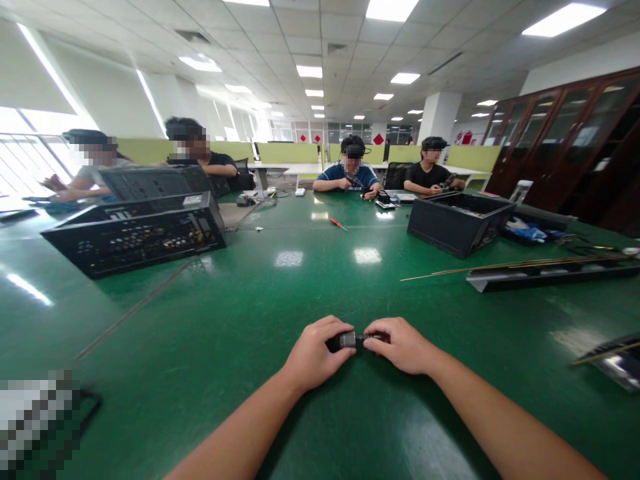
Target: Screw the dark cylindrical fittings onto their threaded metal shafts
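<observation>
My left hand (316, 353) is curled into a fist around the dark handle of a small tool (347, 340), probably a screwdriver, resting on the green table (280, 293). My right hand (400, 345) pinches the thin end of the same tool from the right. Both hands meet at the table's near middle, knuckles up. Only a short grey and black section of the tool shows between them.
A black computer case (137, 227) lies at the left, another open case (457, 222) at the right. A black side panel (550, 273) with thin rods lies right. A red screwdriver (338, 224) lies further away. Several people sit across the table.
</observation>
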Demonstrator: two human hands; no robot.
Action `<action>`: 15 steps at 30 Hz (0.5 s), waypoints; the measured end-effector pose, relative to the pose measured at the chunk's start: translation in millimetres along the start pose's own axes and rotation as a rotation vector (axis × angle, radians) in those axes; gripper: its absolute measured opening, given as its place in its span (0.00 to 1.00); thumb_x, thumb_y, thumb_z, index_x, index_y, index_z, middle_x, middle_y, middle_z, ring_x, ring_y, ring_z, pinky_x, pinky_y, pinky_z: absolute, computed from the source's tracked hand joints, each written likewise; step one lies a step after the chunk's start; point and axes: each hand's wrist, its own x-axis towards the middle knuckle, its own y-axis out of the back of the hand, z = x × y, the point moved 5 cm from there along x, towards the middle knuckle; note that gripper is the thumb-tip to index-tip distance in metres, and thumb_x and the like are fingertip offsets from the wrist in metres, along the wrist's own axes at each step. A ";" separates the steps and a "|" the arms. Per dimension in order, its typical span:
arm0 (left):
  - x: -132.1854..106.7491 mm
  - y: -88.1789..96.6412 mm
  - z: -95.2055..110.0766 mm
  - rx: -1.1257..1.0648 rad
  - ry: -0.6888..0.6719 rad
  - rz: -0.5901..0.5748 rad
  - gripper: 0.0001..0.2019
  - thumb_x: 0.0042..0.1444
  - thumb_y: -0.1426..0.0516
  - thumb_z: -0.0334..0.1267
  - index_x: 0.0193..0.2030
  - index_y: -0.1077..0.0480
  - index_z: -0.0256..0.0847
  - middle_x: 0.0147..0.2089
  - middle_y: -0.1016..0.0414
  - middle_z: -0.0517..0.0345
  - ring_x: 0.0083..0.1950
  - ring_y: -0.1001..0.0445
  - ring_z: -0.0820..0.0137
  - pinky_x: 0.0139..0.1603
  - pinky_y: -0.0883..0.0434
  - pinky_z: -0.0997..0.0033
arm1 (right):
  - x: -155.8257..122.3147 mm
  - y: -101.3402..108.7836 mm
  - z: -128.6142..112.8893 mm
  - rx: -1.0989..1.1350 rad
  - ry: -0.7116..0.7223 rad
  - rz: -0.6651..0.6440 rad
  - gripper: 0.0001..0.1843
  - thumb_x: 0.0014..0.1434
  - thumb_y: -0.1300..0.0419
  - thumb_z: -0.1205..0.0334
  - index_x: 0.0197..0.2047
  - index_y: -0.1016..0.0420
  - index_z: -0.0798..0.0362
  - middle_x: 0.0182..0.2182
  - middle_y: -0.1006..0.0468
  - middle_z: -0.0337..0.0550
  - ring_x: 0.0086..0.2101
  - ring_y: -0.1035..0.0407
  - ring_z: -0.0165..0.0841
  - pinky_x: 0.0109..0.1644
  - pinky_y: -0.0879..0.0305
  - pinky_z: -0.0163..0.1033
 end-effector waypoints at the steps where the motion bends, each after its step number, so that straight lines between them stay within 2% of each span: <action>1: 0.0 0.0 0.1 0.002 0.001 0.000 0.14 0.52 0.36 0.33 0.46 0.24 0.44 0.42 0.23 0.55 0.43 0.24 0.65 0.46 0.27 0.65 | -0.2 0.2 -0.1 0.007 -0.001 0.000 0.09 0.61 0.41 0.59 0.39 0.21 0.52 0.30 0.21 0.40 0.31 0.30 0.32 0.34 0.39 0.34; 15: -0.1 0.8 1.0 0.007 0.000 0.003 0.14 0.52 0.36 0.32 0.46 0.24 0.44 0.42 0.23 0.55 0.43 0.25 0.65 0.47 0.28 0.65 | -0.7 1.3 1.4 0.044 -0.004 -0.003 0.09 0.61 0.41 0.59 0.39 0.21 0.53 0.29 0.23 0.39 0.29 0.31 0.31 0.33 0.39 0.34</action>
